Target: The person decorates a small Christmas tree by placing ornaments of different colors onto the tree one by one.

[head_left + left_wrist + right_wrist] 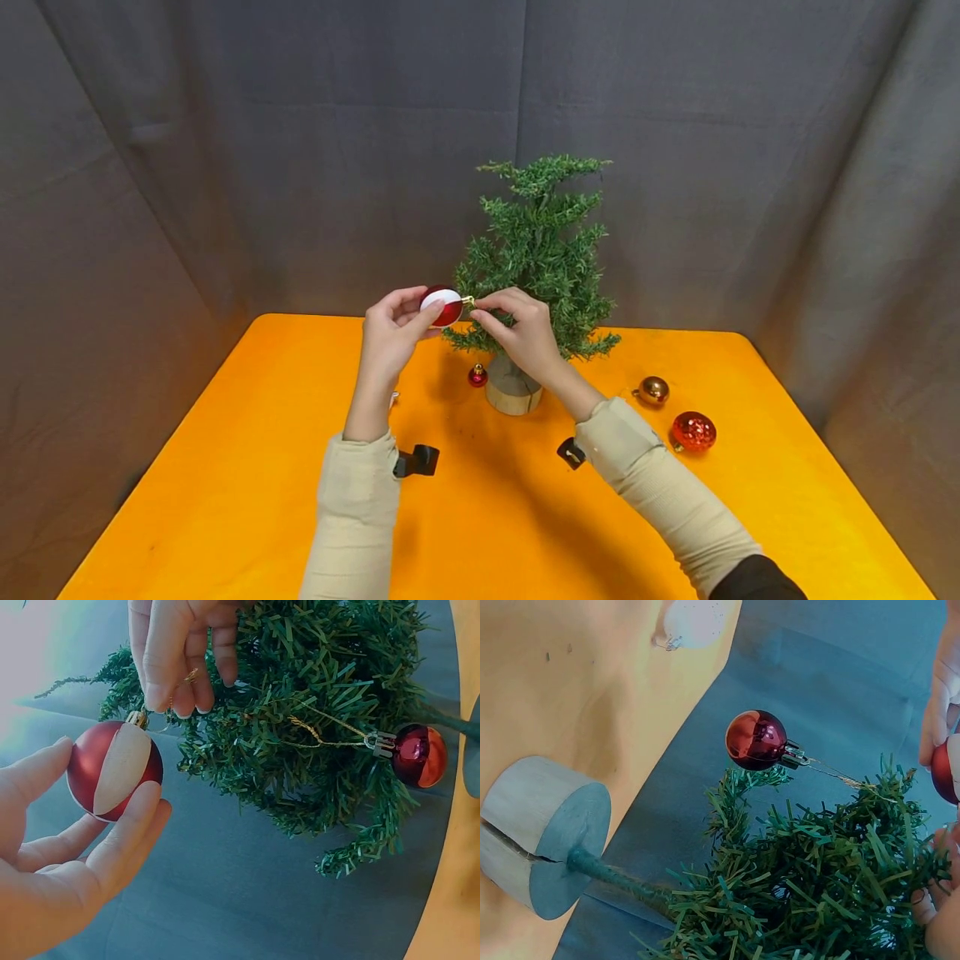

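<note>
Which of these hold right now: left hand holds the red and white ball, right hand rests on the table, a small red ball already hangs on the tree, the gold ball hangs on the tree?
1. The left hand holds the red and white ball. True.
2. The right hand rests on the table. False: it is raised, pinching the ball's gold loop.
3. A small red ball hangs on the tree. True.
4. The gold ball hangs on the tree. False: it lies on the table.

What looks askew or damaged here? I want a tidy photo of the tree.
Nothing looks damaged or spilled. The small tree stands upright, but its tip leans right. A gold bauble and a red glitter bauble lie loose on the orange table.
</note>
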Available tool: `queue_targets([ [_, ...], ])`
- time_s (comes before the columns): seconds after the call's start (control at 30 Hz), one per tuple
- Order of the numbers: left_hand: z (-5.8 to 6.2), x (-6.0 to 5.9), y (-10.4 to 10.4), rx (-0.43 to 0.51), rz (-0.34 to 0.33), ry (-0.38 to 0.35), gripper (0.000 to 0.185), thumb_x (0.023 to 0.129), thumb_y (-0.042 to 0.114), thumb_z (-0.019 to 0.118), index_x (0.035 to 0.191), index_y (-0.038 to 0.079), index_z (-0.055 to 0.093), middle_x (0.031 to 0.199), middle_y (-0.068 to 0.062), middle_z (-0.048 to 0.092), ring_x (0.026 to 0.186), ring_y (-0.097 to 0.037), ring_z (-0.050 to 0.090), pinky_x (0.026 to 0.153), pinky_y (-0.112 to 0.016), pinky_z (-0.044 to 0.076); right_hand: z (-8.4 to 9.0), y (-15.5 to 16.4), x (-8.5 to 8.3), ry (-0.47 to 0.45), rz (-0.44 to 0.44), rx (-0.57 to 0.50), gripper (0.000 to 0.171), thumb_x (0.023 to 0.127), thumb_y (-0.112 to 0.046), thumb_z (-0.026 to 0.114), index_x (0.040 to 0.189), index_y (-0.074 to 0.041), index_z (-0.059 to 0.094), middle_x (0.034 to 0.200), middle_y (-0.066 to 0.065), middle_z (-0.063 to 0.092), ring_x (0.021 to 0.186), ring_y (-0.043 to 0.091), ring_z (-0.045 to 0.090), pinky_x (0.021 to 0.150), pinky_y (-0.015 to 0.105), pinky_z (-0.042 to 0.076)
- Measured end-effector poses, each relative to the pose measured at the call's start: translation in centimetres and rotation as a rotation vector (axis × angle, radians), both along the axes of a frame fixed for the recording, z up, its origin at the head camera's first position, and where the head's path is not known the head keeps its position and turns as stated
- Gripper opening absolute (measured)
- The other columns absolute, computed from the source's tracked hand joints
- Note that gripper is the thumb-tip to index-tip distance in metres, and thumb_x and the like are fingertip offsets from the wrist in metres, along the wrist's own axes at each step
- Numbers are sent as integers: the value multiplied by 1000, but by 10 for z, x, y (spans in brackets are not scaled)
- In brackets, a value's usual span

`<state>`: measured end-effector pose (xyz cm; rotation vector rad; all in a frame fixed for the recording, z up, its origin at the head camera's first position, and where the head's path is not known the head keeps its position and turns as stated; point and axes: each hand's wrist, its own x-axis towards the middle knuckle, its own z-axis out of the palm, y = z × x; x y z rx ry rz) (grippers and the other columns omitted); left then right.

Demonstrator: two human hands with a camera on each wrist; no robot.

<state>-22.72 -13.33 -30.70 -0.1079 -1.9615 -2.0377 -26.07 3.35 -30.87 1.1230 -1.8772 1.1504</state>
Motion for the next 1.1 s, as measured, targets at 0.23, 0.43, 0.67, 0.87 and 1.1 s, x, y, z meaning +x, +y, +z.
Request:
queue_targets([
  [0.23,-5,-1,-3,-1,7,-28,38,83,9,63,115,-7,53,105,-21,56,88,-25,60,67,-28,51,5,2,3,-31,7,-18,6,74,15,63,78,11,64,74,20,61,60,27,56,56,34,48],
  [0.43,-8,-2,-7,-18,-4,-73,37,83,10,63,115,-7,53,105,-20,56,89,-26,59,69,-33,51,5,4,2,-81,14,-35,6,76,14,61,81,12,64,75,21,61,59,28,56,55,35,49],
  [0.67,-11,-2,-8,-44,-42,-103,37,85,10,61,116,-8,52,105,-21,56,89,-26,60,68,-31,51,8,5,2,-176,6,-49,8,78,11,60,84,14,64,74,23,63,59,30,59,54,34,48],
  [0.87,-15,-4,-9,-56,-86,-140,39,87,11,59,118,-10,49,108,-24,55,92,-29,58,70,-33,51,10,4,3,-274,25,-70,9,80,9,59,86,15,63,75,24,63,62,32,61,56,30,50],
  [1.1,-16,-7,-7,-146,-119,-162,41,88,14,57,120,-10,48,111,-24,54,97,-33,56,75,-37,49,13,2,4,-286,28,-61,9,80,10,59,86,15,63,74,24,63,63,33,61,55,26,48],
])
